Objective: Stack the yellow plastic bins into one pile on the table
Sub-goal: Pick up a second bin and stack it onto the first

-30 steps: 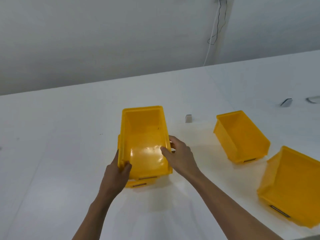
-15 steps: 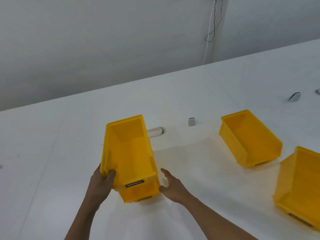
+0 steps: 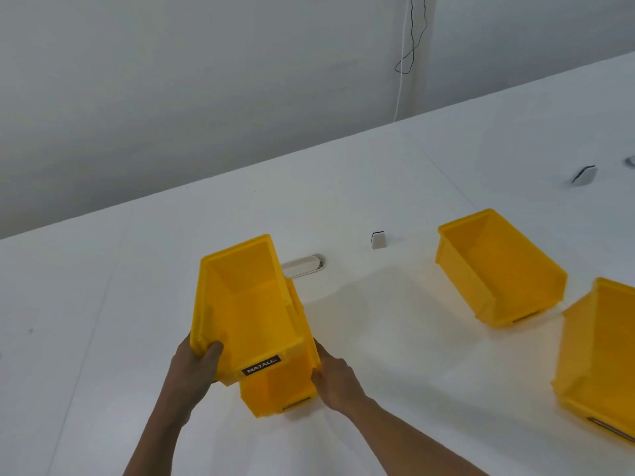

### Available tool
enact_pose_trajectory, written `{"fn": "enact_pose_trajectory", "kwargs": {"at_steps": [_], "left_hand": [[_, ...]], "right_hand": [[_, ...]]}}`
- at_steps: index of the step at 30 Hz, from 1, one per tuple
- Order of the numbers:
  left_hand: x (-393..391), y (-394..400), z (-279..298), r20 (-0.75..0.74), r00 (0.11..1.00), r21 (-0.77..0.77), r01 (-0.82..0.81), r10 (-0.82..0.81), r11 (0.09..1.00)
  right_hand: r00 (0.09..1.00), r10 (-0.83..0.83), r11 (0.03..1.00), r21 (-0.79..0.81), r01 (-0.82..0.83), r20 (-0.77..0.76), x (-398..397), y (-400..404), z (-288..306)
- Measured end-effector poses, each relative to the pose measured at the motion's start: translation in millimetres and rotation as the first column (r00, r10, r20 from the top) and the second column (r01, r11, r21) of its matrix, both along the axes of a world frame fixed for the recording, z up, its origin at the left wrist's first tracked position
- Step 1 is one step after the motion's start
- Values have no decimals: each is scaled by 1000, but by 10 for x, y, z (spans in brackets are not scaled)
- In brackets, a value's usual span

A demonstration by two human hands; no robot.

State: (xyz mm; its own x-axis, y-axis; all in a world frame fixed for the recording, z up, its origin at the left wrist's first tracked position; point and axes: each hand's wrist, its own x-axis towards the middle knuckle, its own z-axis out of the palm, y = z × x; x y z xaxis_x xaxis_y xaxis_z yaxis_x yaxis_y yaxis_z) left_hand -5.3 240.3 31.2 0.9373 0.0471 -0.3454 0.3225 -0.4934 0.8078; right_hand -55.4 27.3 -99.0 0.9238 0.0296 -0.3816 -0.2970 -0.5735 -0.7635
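Observation:
Two yellow bins are nested on the white table (image 3: 378,338). The upper bin (image 3: 247,304) carries a black label and sits tilted in the lower bin (image 3: 278,389). My left hand (image 3: 196,369) grips the upper bin's near left rim, thumb inside. My right hand (image 3: 335,379) presses against the lower bin's right side. Two more yellow bins stand apart to the right: one bin (image 3: 498,269) in the middle right, another bin (image 3: 604,355) cut off by the frame's right edge.
A silver oval grommet (image 3: 304,264) lies in the table behind the stack. A small grey block (image 3: 378,240) stands beyond it, and another grey block (image 3: 584,175) is at the far right. A grey wall with hanging cables (image 3: 409,46) borders the table's far edge.
My left hand slid the stacked bins left and tilted the upper one. My right hand let go of the rim, dropped away, then came back against the lower bin's right side.

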Motion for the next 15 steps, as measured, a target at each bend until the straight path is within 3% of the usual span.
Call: {"fn": "enact_pose_trajectory", "kwargs": {"at_steps": [9,15], "left_hand": [[-96,-47,-73,14,1000,57,-4,3,998],[-89,-58,-122,7,1000,3,-16,16,1000]], "right_hand": [[1000,-26,1000,-16,26,6,-4,26,-46],[1000,-24,999,-20,25,10,-25,26,-49]]}}
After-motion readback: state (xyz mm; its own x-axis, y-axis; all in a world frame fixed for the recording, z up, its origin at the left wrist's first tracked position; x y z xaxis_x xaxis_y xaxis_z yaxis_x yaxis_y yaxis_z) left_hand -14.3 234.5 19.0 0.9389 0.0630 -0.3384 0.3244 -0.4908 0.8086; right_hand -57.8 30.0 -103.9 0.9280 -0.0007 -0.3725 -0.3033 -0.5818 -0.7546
